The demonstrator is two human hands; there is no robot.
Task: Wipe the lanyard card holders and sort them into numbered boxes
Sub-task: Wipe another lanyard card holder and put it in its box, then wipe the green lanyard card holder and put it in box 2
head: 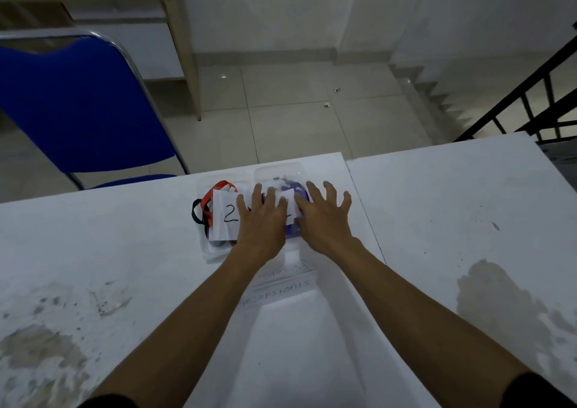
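Two hands, left [261, 220] and right [323, 217], rest with spread fingers on the numbered boxes [218, 220].

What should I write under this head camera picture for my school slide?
Both hands, left hand and right hand, rest spread over two clear boxes of lanyards on a white table.

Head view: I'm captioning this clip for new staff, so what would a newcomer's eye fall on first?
Two bare hands, the left hand and right hand, lie spread over two clear boxes at the white table's far edge. The left box carries a paper label marked 2 and holds red and black lanyards; blue ones fill the right box. A blue chair stands beyond, far left.
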